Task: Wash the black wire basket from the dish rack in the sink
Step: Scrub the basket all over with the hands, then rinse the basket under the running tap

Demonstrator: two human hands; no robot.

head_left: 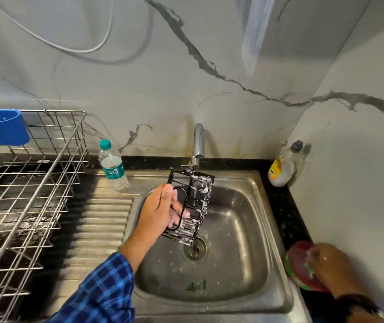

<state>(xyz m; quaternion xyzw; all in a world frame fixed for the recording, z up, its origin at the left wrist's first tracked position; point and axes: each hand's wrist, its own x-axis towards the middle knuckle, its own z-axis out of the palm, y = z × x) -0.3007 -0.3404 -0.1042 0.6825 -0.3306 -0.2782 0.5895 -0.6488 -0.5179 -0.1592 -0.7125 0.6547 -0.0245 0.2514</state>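
Observation:
My left hand (160,206) grips the black wire basket (195,194) by its side and holds it tilted over the steel sink (240,229), just under the tap (198,145). White soap foam clings to the basket's wires. At the sink's right edge my right hand (330,266), blurred, rests on a round red and green soap tub (299,264); whether its fingers hold anything I cannot tell. The steel wire dish rack (30,183) stands on the counter to the left.
A plastic water bottle (112,169) stands on the ribbed drainboard (97,220). A dish-liquid bottle (284,166) sits in the back right corner. A blue cloth (2,129) hangs on the rack's rim. Green scraps and foam lie in the sink near the drain (195,248).

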